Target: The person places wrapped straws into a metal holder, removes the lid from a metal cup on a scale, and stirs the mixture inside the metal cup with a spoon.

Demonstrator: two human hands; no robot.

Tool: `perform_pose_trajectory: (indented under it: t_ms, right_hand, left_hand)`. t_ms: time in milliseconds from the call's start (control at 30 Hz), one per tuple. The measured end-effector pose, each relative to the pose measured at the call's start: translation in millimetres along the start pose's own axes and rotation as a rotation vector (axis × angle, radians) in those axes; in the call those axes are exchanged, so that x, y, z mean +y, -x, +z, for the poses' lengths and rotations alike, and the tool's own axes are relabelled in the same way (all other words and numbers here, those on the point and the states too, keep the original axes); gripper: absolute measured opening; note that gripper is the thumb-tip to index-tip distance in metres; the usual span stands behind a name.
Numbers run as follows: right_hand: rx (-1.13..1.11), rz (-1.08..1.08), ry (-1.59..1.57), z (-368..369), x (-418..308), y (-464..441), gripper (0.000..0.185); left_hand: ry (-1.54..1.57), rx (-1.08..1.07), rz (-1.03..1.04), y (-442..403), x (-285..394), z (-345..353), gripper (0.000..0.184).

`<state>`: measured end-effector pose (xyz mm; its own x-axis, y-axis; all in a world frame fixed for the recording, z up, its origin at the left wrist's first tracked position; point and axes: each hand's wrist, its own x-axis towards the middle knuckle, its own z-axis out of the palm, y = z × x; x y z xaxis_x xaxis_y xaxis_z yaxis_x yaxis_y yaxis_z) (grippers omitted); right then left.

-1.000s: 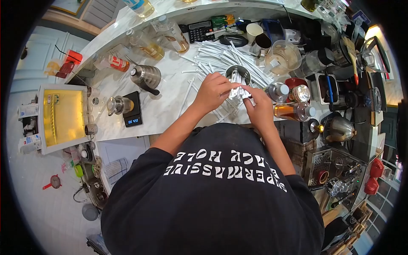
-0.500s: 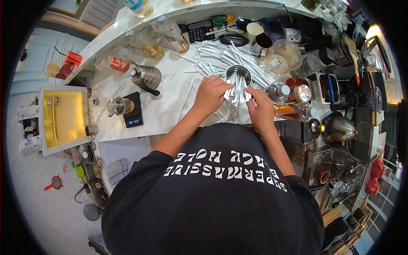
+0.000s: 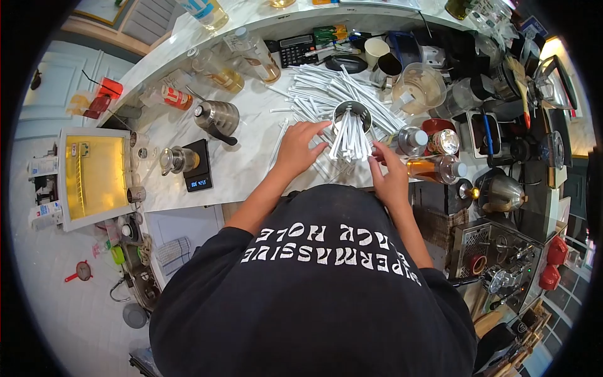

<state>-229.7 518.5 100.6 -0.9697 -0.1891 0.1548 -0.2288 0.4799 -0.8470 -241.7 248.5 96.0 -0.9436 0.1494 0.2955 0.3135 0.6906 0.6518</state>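
Note:
A round metal cup (image 3: 343, 113) stands among the straws, with a bunch of white wrapped straws (image 3: 352, 139) inside it leaning toward me. Just left of the bunch is my left hand (image 3: 301, 146), thumb and fingers apart and nothing held. On the other side, my right hand (image 3: 390, 174) is open too, its fingertips close to the straw ends. Behind and around the cup lies a loose pile of white wrapped straws (image 3: 333, 87) on the marble counter (image 3: 251, 125).
Bottles (image 3: 440, 168) and a clear plastic tub (image 3: 419, 89) stand right of the straws. Left are a steel kettle (image 3: 217, 117) and a black scale (image 3: 200, 164) beside a glass server (image 3: 177, 160). A calculator (image 3: 295, 50) lies at the back.
Both hands have let go of the straw bunch and moved apart, with their fingers spreading. The straws now fan out over the cup's near rim.

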Motion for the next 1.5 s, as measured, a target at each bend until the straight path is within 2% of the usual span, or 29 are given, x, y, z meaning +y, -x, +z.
perform_pose_trajectory:
  t_ms: [267,300,500,700,800,967,1100,1333,1500]
  right_hand:
    - [0.034,0.004,0.008,-3,13,14,0.036]
    - [0.039,-0.001,0.000,-2,14,15,0.036]
    - [0.032,0.019,-0.017,-6,14,19,0.032]
    - [-0.005,0.041,-0.031,2,13,17,0.031]
    - [-0.035,0.037,-0.047,8,7,13,0.031]
    - [-0.113,0.021,-0.045,23,1,7,0.031]
    - [-0.163,-0.016,-0.058,42,-12,3,0.033]
    - [-0.265,-0.089,-0.077,88,-44,-8,0.034]
    - [-0.325,-0.050,-0.075,120,-54,-8,0.037]
  left_hand:
    - [-0.055,-0.074,0.110,-24,-40,45,0.033]
    - [-0.024,-0.070,0.113,-29,-35,43,0.023]
    - [-0.035,-0.007,0.131,-32,-30,29,0.017]
    - [-0.055,0.154,0.065,-18,-12,-14,0.020]
    - [-0.091,0.253,-0.035,-1,-7,-39,0.021]
    - [-0.176,0.389,-0.194,42,-35,-72,0.020]
    - [-0.229,0.468,-0.353,76,-52,-77,0.020]
    - [-0.372,0.518,-0.413,108,-77,-67,0.017]
    - [-0.463,0.514,-0.407,120,-92,-64,0.018]
